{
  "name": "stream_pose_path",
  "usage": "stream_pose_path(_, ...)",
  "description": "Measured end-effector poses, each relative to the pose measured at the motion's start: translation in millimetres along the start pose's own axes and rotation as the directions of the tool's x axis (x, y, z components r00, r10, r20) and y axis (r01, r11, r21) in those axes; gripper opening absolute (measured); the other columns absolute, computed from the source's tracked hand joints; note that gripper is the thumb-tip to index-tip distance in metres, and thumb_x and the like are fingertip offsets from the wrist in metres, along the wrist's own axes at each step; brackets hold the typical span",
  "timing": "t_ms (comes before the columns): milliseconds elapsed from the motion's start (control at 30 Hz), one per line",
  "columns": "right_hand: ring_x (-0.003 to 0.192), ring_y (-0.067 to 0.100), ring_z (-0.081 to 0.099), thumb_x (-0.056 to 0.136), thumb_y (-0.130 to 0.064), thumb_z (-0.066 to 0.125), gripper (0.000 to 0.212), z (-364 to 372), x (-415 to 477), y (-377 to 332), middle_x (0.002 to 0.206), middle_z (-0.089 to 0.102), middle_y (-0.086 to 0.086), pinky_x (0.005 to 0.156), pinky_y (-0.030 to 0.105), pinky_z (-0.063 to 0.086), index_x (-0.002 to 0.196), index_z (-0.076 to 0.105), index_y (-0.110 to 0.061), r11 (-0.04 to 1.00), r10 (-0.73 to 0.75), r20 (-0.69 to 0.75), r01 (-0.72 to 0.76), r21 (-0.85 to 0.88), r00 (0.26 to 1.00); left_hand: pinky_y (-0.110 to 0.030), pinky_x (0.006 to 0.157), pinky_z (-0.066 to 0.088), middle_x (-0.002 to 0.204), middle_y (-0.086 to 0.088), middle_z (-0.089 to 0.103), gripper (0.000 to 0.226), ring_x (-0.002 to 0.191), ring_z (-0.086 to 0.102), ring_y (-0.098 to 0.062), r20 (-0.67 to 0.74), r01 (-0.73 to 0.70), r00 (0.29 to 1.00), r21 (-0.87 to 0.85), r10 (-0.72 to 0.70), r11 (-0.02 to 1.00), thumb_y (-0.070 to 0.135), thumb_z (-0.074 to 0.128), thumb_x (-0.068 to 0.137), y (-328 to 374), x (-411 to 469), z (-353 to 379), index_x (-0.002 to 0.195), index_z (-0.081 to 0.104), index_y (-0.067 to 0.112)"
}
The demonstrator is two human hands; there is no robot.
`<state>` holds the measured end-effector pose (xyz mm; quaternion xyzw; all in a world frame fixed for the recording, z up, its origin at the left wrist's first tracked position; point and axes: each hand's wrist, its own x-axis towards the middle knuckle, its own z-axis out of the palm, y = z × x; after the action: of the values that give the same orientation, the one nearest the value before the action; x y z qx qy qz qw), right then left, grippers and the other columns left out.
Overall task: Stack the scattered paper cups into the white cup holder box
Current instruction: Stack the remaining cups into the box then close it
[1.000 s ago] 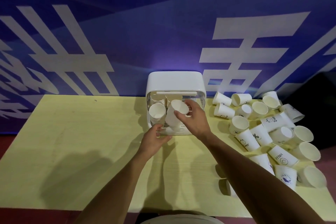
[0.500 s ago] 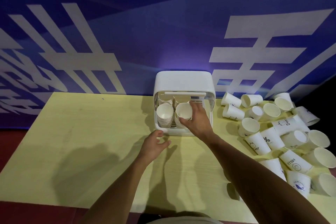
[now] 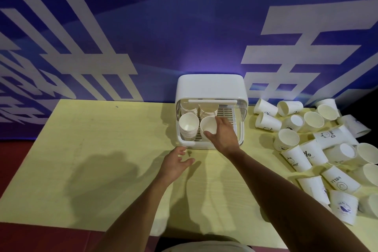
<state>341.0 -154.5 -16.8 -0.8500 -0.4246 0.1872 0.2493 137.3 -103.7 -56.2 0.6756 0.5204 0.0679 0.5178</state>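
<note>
The white cup holder box [image 3: 210,86] stands at the back of the yellow table [image 3: 102,149], its front open. Inside are stacks of paper cups, one at the front left [image 3: 188,124] and two at the back. My right hand [image 3: 223,135] reaches into the box and grips a single cup [image 3: 208,126] at the front middle, thumb on its near side. My left hand [image 3: 174,162] hovers just in front of the box's left corner, fingers relaxed and holding nothing. Several scattered paper cups [image 3: 319,145] lie on the table to the right.
A blue banner wall [image 3: 184,26] with large white characters rises right behind the table. The table's left half holds only my arms' shadows. A dark red floor [image 3: 12,159] shows to the left and below the table's front edge.
My right hand has lowered the cup from in front of the box down into it, beside the front left stack. My left hand has drawn back from the box toward me.
</note>
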Motion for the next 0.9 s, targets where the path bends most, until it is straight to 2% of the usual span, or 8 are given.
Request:
stream_pose_path(233,0.125,0.030,0.050,0.085,-0.044,0.072,0.072,-2,6,0,0.140,0.050,0.010,0.101,0.041,0.046,0.144,0.043,-0.012,1.000,0.022,0.049,-0.023,0.017,0.999,-0.023,0.082,0.045,0.115,0.005,0.063,0.054,0.097,0.060,-0.013,0.017,0.009,1.000,0.042,-0.010,0.999,0.036,0.082,0.079,4,1,7,0.125,0.058,0.021)
stream_pose_path(433,0.132,0.028,0.045,0.083,-0.051,0.074,0.084,-13,-14,17,0.147,0.045,0.009,0.105,0.039,0.040,0.149,0.035,-0.015,0.984,0.037,0.082,-0.050,0.170,0.996,-0.024,0.083,0.046,0.118,0.005,0.063,0.056,0.101,0.060,-0.015,0.057,-0.010,0.998,0.056,0.006,0.998,0.039,0.081,0.079,10,2,17,0.127,0.058,0.021)
stream_pose_path(500,0.131,0.027,0.047,0.083,-0.053,0.072,0.081,-18,-21,31,0.145,0.048,0.008,0.105,0.039,0.042,0.147,0.038,-0.017,0.986,0.062,0.085,-0.075,0.152,0.994,-0.024,0.083,0.045,0.118,0.005,0.062,0.057,0.102,0.060,-0.014,0.079,-0.023,0.997,0.068,0.018,0.997,0.039,0.081,0.079,15,1,23,0.128,0.057,0.021)
stream_pose_path(567,0.123,0.024,0.053,0.084,-0.052,0.071,0.068,-24,-28,48,0.135,0.055,0.005,0.099,0.036,0.047,0.139,0.047,-0.020,0.987,0.081,0.064,-0.089,0.133,0.995,-0.024,0.082,0.045,0.118,0.005,0.062,0.057,0.102,0.060,-0.013,0.106,-0.039,0.994,0.079,0.031,0.996,0.040,0.080,0.079,21,0,33,0.128,0.057,0.023)
stream_pose_path(633,0.119,0.023,0.055,0.086,-0.049,0.070,0.062,-34,-36,64,0.133,0.056,0.005,0.096,0.035,0.048,0.137,0.050,-0.020,0.984,0.123,0.050,-0.129,0.126,0.991,-0.024,0.081,0.045,0.119,0.006,0.062,0.057,0.101,0.060,-0.013,0.136,-0.052,0.990,0.096,0.039,0.994,0.042,0.080,0.079,28,0,47,0.127,0.057,0.024)
stream_pose_path(767,0.131,0.026,0.047,0.087,-0.054,0.067,0.077,-54,-50,100,0.148,0.045,0.010,0.107,0.042,0.044,0.147,0.042,-0.011,0.962,0.260,0.047,-0.263,0.076,0.964,-0.025,0.083,0.046,0.120,0.005,0.063,0.056,0.101,0.060,-0.013,0.207,-0.092,0.976,0.130,0.064,0.987,0.042,0.080,0.078,43,-3,80,0.126,0.058,0.023)
stream_pose_path(900,0.130,0.029,0.049,0.087,-0.051,0.069,0.076,-74,-66,132,0.145,0.047,0.013,0.109,0.043,0.041,0.145,0.044,-0.008,0.942,0.324,0.006,-0.323,0.088,0.946,-0.025,0.084,0.046,0.121,0.005,0.060,0.057,0.106,0.059,-0.014,0.311,-0.133,0.947,0.159,0.078,0.978,0.042,0.079,0.080,62,-9,115,0.127,0.057,0.021)
